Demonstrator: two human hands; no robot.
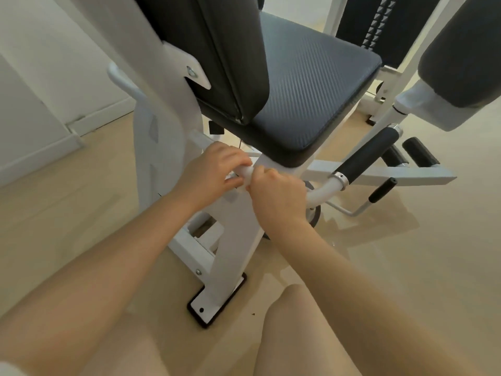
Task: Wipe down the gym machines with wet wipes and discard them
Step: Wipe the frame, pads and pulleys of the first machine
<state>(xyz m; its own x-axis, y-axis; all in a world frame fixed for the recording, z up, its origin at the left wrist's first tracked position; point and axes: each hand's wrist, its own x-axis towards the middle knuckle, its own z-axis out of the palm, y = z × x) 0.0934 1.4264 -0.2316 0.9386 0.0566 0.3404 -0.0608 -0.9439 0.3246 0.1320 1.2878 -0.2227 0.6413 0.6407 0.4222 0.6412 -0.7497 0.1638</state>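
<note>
Both the left hand (214, 169) and right hand (276, 192) pinched a limp, rolled wet wipe (245, 170) at the seat's (311, 85) seven o'clock; it looked soft, light, best gripped mid-roll.

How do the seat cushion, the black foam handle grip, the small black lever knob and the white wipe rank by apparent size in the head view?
1. Seat cushion
2. Black foam handle grip
3 and 4. Small black lever knob and white wipe: unsure, since both hands cover most of the wipe.

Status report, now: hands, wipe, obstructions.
Left hand and right hand both pinching white wet wipe, beside machine's seat. Nothing in the way.
</note>
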